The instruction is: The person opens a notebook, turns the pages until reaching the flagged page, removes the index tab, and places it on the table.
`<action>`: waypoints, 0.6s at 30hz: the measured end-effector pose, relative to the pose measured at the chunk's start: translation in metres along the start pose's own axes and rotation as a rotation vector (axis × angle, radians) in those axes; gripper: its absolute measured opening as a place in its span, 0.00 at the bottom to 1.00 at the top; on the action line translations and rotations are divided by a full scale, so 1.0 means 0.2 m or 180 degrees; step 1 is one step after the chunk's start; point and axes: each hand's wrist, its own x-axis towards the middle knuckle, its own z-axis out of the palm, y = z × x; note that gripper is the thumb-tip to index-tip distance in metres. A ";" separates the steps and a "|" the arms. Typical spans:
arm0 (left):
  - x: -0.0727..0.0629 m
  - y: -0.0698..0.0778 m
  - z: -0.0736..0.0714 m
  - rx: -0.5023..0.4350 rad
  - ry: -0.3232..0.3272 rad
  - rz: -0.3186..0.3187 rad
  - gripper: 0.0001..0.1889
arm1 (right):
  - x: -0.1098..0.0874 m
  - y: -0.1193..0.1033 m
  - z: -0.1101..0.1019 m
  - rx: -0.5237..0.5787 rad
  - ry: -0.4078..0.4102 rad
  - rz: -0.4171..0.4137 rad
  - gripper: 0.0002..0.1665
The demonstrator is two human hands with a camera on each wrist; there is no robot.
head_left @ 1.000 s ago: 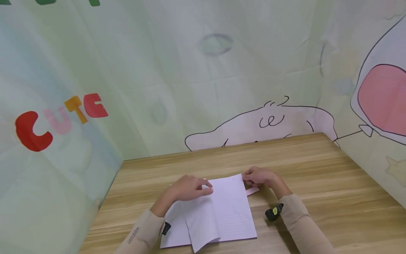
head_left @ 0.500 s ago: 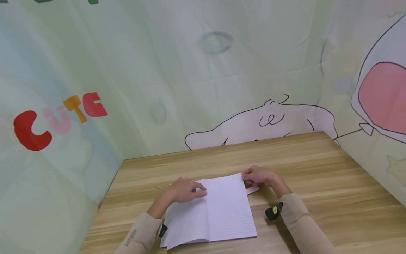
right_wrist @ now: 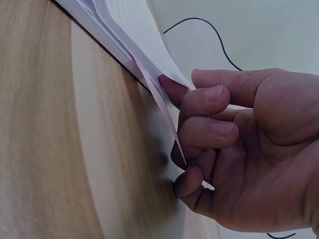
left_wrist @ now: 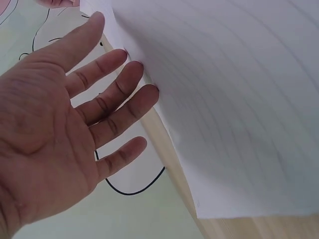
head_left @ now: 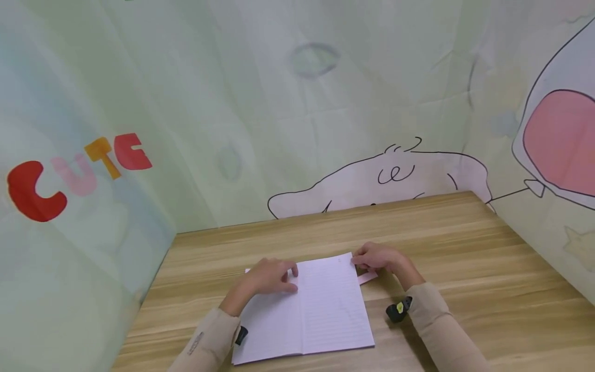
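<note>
A lined notebook [head_left: 335, 310] lies spread on the table, its two pages flat on either side of the fold. Over the upper part of the left page is my left hand [head_left: 267, 277]; in the left wrist view its extended fingers [left_wrist: 124, 107] reach the edge of the lined page [left_wrist: 234, 114]. My right hand [head_left: 380, 257] pinches the top corner of the right-hand page between thumb and index finger, the other fingers curled below. A pink paper strip [head_left: 368, 278] sticks out from the notebook's right side, passing by those curled fingers in the right wrist view.
The wood-grain table [head_left: 446, 232] extends around the notebook. Behind it and at both sides hang printed curtains [head_left: 223, 103] with cartoon drawings and coloured letters. A black wrist device [head_left: 397, 311] sits by the right sleeve [head_left: 439, 320].
A loose page swung from the middle over to the left and now lies flat on the left side. My left hand shifted slightly left; my right hand kept its pinch at the corner.
</note>
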 end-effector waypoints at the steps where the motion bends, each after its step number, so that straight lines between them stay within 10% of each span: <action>1: 0.01 0.00 0.00 0.0020 -0.0006 0.0002 0.14 | 0.00 0.00 0.00 -0.0001 0.0007 -0.0008 0.16; 18: 0.27 0.09 0.02 -0.0329 -0.0405 -0.0029 0.43 | 0.00 0.01 0.00 -0.0052 0.0030 -0.0106 0.15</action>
